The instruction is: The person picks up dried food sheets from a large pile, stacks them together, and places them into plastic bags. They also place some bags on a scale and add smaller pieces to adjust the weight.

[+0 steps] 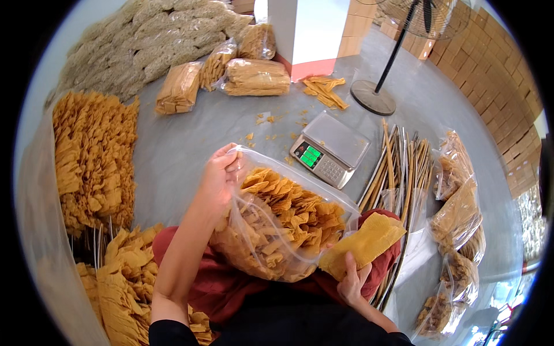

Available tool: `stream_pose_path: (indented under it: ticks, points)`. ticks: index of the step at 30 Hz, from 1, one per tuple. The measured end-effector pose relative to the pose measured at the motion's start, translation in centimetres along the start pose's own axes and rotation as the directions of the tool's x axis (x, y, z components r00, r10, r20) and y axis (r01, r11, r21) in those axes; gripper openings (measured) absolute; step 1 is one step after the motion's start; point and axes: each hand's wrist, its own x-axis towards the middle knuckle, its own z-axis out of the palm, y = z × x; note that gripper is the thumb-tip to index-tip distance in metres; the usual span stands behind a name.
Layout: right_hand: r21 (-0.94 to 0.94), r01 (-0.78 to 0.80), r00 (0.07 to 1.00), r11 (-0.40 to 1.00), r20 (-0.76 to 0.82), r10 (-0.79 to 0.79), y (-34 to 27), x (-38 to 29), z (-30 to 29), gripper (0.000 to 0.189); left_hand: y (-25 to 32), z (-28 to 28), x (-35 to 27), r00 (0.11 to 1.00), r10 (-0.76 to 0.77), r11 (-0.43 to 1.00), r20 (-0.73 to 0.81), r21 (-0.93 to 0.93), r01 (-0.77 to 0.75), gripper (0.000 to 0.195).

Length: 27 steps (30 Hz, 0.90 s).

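A clear plastic bag rests on my lap, its mouth spread wide. Folded yellow-brown dried sheets, possibly dried tofu skin, fill much of it. My left hand grips the bag's rim at its upper left corner. In my right hand is one loose yellow sheet, held by its lower edge just right of the bag's mouth. The thumb lies on top of the sheet, and the fingers beneath are partly hidden. Beyond the bag, a digital scale with a lit green display stands on the floor.
Stacked yellow sheets rise at my left, with more sheets nearer. Long thin sticks lie right of the scale, beside filled bags. Farther off are packed bags, loose sheets, a pillar and a fan base.
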Motion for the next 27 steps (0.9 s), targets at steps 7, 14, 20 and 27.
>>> stream_pose_path:
  ticks: [7,14,20,27]
  points:
    - [-0.031,0.097,0.994,0.995,0.046,-0.096,-3.9,0.8,2.1,0.031,4.3,1.2,-8.2,0.967,0.235,0.89,0.101,-0.422,-0.172,0.009]
    - [-0.154,0.084,0.988,0.984,0.138,-0.063,-6.7,3.6,4.5,0.028,4.4,-8.7,-10.1,0.903,0.349,0.78,-0.249,-0.457,-0.428,0.014]
    - [-0.464,-0.091,0.776,0.881,0.521,0.355,-5.3,5.2,6.4,0.021,-2.6,-17.4,-13.1,0.843,0.171,0.975,-0.51,-0.036,-0.219,0.002]
    - [-0.211,-0.051,0.937,0.976,0.327,0.12,-5.2,6.7,7.5,0.042,0.6,-9.2,-13.6,0.448,0.867,-0.233,0.218,0.972,-0.021,0.028]
